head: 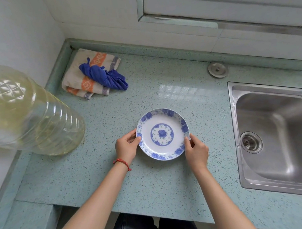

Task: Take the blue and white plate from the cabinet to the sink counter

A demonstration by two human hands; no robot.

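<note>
The blue and white plate (pixel 162 134) is round, with blue flowers around its rim and a blue ring in its middle. It lies flat, face up, on the speckled green counter (pixel 150 181), left of the sink. My left hand (pixel 126 147) grips its left rim, thumb on top. My right hand (pixel 196 151) holds the lower right rim the same way. A red bead bracelet circles my left wrist.
A steel sink (pixel 277 135) with a drain is set into the counter at the right. A large clear bottle of yellowish liquid (pixel 29 112) stands close at the left. A folded towel (pixel 85 74) with a blue cloth (pixel 104 77) on it lies at the back left.
</note>
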